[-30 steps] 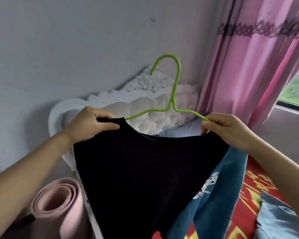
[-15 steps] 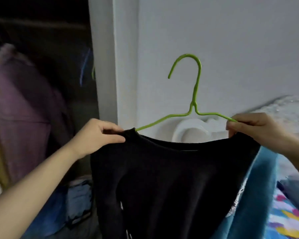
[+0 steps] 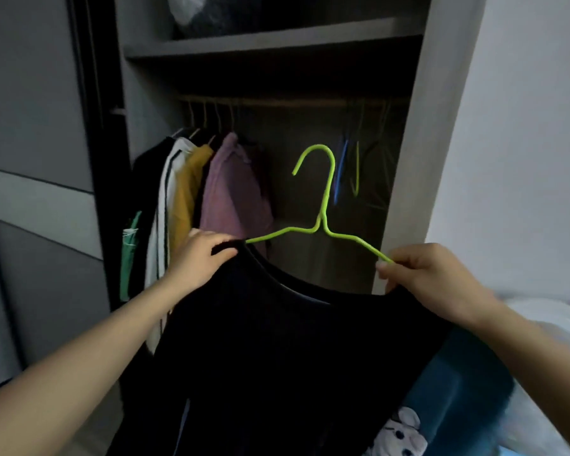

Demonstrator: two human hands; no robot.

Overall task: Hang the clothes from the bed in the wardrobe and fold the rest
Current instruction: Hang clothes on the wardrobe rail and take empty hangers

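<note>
In front of the open wardrobe (image 3: 408, 179), the view has swung within 1 second from the bed and pink curtain to the rail (image 3: 277, 102), so hooking on looks close. The left hand (image 3: 199, 258) grips the black top (image 3: 293, 357) at its shoulder over the green hanger (image 3: 323, 205). The right hand (image 3: 422, 278) pinches the hanger's other arm and, it seems, the cloth below. The top hangs between them, below the rail. Hung clothes (image 3: 224, 192) crowd the rail's left and empty hangers (image 3: 356, 166) its right, leaving a gap between. A blue garment (image 3: 468, 390) trails behind the top
</note>
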